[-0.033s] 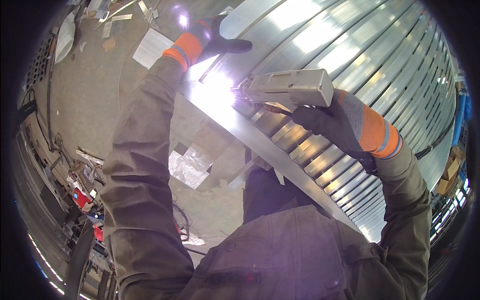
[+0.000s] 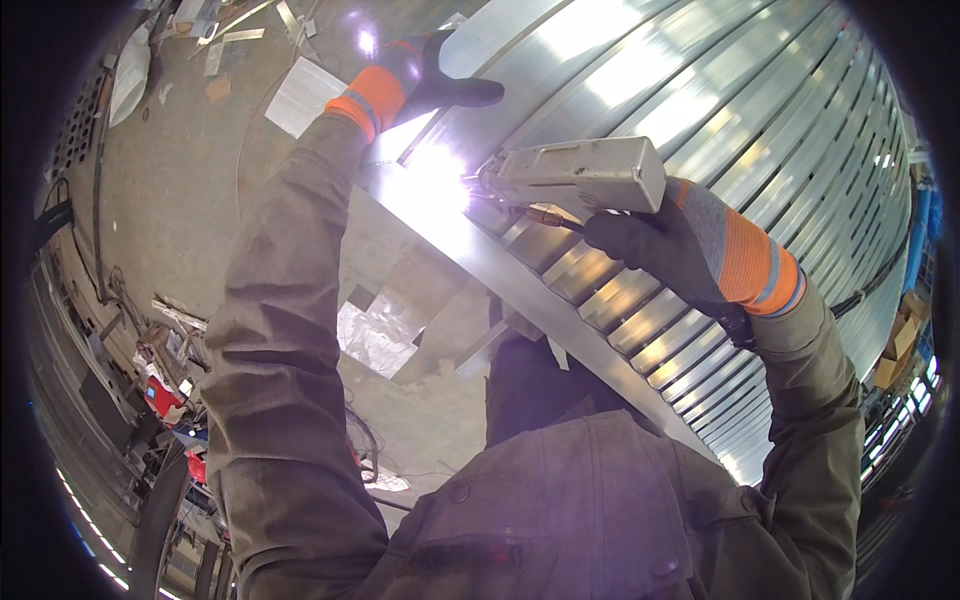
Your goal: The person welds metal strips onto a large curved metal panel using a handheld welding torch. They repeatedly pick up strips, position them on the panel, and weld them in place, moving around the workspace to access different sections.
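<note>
My right hand, in a grey and orange work glove, is closed around a boxy grey welding gun. The gun's nozzle points left into a bright white-violet glare on the metal, which hides the spot beneath it. A thin feed tube with a copper-coloured fitting runs under the gun. Beyond the glare, my left hand lies at the end of the slatted metal panel, thumb stretched to the right and fingers apart from it. Along the panel's near edge runs a flat metal bar.
Metal offcuts and a crumpled shiny sheet lie on the floor to the left and below. A red object sits among clutter at the left. Cardboard boxes stand at the far right, near a dark cable.
</note>
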